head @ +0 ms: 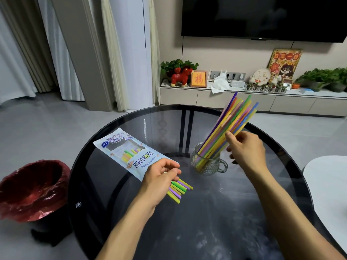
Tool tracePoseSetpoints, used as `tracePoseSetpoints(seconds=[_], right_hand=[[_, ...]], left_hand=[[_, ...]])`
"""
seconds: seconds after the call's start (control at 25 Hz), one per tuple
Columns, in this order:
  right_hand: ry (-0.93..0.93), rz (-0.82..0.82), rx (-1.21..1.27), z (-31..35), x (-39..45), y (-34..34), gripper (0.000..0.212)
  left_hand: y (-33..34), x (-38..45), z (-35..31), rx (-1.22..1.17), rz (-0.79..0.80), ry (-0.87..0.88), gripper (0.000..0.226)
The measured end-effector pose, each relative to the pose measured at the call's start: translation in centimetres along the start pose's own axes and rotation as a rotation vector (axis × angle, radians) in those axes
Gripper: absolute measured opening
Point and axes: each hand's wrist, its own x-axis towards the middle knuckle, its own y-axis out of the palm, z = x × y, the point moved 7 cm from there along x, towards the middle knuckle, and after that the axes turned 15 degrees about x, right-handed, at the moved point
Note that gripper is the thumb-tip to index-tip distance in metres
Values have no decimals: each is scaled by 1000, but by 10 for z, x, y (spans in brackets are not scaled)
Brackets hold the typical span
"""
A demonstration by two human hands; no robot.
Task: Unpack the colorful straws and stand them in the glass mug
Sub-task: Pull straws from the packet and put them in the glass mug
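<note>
Round dark glass desk (pixel 187 231), seen from above by head camera. Glass mug (pixel 207 162), handle to the right, set near mid-desk; large bundle of colorful straws (pixel 228 128) already stood inside, leaning up and to the right. Right hand (pixel 246 149) at the bundle's side above the mug rim, thumb and fingers closed loosely against the straws, steadying or squaring them. Left hand (pixel 161 177) closed on the open end of the straw packet (pixel 124 149), lying flat on the desk left of the mug; remaining straws (pixel 179 189), green, yellow and purple, poking out beyond the fingers, a few more visible through the packet window. Step in hand, by judgement: second batch being drawn out, task well past halfway. Next move: remaining straws pulled clear, gathered parallel, lifted over and dropped ends-first into the mug without tipping it. Red-lined bin (pixel 33 188) on the floor, left.
</note>
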Motion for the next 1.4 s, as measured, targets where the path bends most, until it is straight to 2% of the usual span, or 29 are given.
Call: tracePoseSetpoints(seconds=[0.12, 0.2, 0.24, 0.28, 0.36, 0.48, 0.68, 0.8, 0.92, 1.04, 1.2, 1.28, 1.4], right_hand=[[28, 122, -193, -11, -3, 10, 50], [30, 201, -328, -16, -10, 16, 61], [5, 235, -367, -15, -16, 19, 62], [-32, 283, -380, -11, -24, 26, 60], [-122, 408, -361, -2, -51, 52, 50], [-208, 475, -389, 3, -90, 92, 31], [-169, 620, -512, -13, -111, 129, 36], [-201, 622, -650, -9, -120, 134, 46], [-254, 613, -739, -5, -125, 131, 40], [-208, 623, -750, -8, -125, 127, 32], [-186, 588, -882, -11, -125, 120, 33], [-163, 632, -889, -12, -122, 116, 30], [-80, 793, -831, -19, -109, 103, 24]], left_hand=[[-8, 0, 0, 237, -112, 46, 12], [-15, -1, -3, 662, -209, 127, 11], [-14, -1, 0, 886, -217, 150, 21], [-13, 2, 7, 1041, -185, 131, 34], [-9, 4, 26, 1168, -42, 31, 50], [-2, 2, 34, 1184, 59, 54, 54], [-2, -6, 35, 1224, 116, 113, 58], [-1, -6, 35, 1227, 98, 137, 58], [1, -4, 36, 1225, 105, 135, 59], [2, -4, 37, 1236, 107, 139, 60], [2, -3, 38, 1248, 113, 133, 61], [2, -3, 39, 1243, 115, 126, 62], [-2, 0, 43, 1241, 105, 94, 62]])
